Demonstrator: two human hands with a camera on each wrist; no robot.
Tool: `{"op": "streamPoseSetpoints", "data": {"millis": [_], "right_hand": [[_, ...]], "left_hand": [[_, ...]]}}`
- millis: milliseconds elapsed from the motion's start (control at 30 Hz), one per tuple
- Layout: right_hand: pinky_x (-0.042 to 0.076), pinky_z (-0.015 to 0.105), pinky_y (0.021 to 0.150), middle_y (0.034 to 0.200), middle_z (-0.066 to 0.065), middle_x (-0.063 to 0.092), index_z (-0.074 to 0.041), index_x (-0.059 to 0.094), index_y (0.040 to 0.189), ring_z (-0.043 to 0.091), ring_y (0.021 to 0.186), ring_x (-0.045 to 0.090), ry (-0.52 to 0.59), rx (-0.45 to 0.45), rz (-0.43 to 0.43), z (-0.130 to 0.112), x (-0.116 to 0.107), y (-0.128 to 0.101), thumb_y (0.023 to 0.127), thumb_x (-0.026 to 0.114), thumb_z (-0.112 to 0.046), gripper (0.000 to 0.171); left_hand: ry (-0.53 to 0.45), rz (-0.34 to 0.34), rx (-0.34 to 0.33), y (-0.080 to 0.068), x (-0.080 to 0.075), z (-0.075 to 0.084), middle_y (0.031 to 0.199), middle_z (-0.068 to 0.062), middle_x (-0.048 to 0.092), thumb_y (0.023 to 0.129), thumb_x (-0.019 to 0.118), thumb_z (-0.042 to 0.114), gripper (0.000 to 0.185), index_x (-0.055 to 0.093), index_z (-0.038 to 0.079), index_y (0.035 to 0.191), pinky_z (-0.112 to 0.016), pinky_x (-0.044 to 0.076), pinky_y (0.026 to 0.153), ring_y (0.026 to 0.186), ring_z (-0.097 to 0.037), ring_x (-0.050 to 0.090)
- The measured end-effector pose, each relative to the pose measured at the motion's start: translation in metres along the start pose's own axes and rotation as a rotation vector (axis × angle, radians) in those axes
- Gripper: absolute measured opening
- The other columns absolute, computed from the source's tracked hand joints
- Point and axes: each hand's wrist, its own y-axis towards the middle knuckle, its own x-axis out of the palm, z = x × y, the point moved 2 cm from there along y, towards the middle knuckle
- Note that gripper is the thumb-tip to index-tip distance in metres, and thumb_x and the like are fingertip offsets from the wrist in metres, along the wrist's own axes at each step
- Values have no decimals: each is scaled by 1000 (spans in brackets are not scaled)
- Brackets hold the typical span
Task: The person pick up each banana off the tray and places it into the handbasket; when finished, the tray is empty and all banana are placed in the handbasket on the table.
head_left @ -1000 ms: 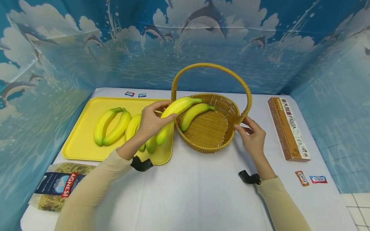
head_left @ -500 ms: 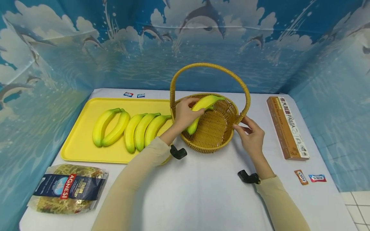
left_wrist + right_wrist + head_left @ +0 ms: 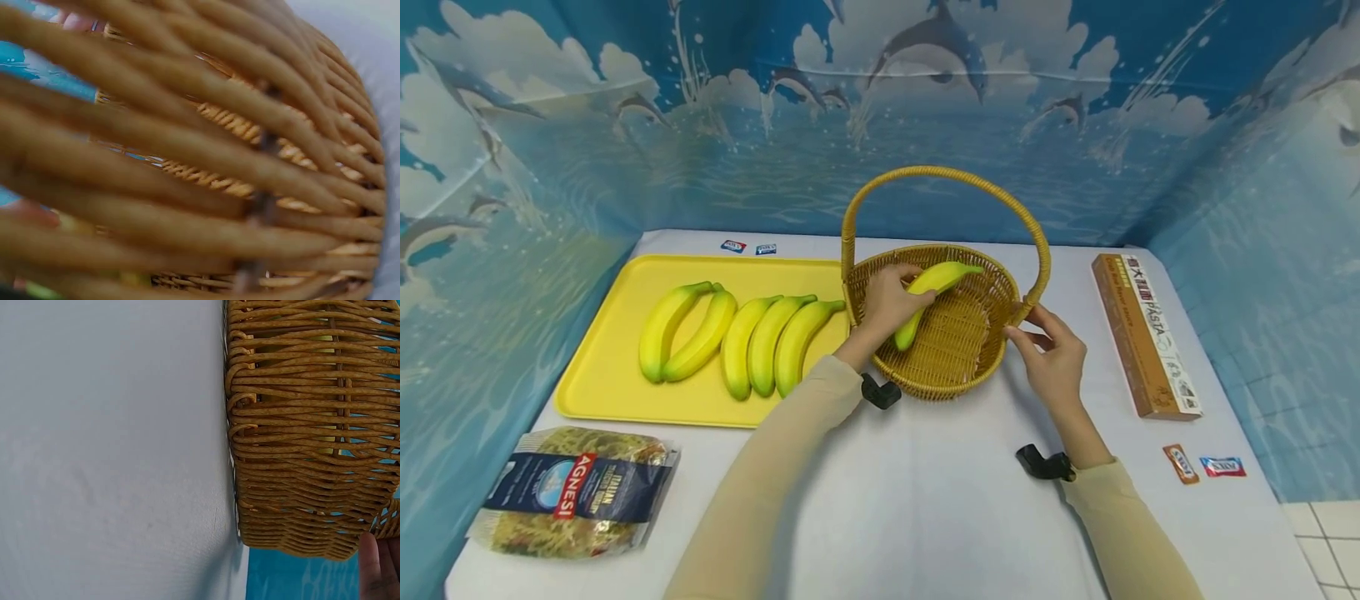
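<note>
Inside the wicker basket [image 3: 951,354] my left hand [image 3: 887,302] grips a yellow banana [image 3: 951,273] between thumb and fingers, low over the basket floor. A second banana [image 3: 907,333] lies beneath it, mostly covered by the hand and the upper banana. At the basket's right side my right hand [image 3: 1054,354] pinches the rim near the foot of the arched handle [image 3: 1037,242]. The right wrist view shows fingertips [image 3: 369,559] against the weave [image 3: 300,475]. Blurred basket wall [image 3: 187,125] fills the left wrist view and hides most of the left hand.
Left of the basket, a yellow tray [image 3: 598,375] holds several bananas [image 3: 763,342]. A pasta bag [image 3: 572,492] lies in front of it. A pasta box [image 3: 1146,337] and small candy packets [image 3: 1222,467] lie on the right. A dolphin-print curtain [image 3: 745,183] stands behind.
My left hand has carried the banana rightward from beside the basket's left rim and down into the basket, over the banana there. The right hand has stayed at the rim.
</note>
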Motion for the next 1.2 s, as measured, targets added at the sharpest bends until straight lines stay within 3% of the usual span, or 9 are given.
{"op": "streamPoseSetpoints", "data": {"millis": [333,867,1200], "right_hand": [[51,8,77,106,34,66,12,62,122,-9,99,60,-18,6,-7,-1,-1,0,78,72,15,45],[51,8,77,105,34,65,12,62,122,-8,99,61,-5,-3,-1,-1,1,-1,77,71,17,46],[51,8,78,105,35,65,12,62,122,-8,100,60,-11,-3,1,-1,3,-1,78,71,16,45]], "left_hand": [[85,-15,-67,-1,5,-2,113,-4,71,81,79,32,45,70,12,120,-36,52,84,98,-21,64],[186,-46,-60,-4,4,-3,116,-3,70,82,78,34,45,70,14,121,-35,54,82,99,-22,65],[292,-28,-58,-9,4,0,119,-8,64,82,79,33,44,70,13,120,-36,54,87,110,-25,61]]}}
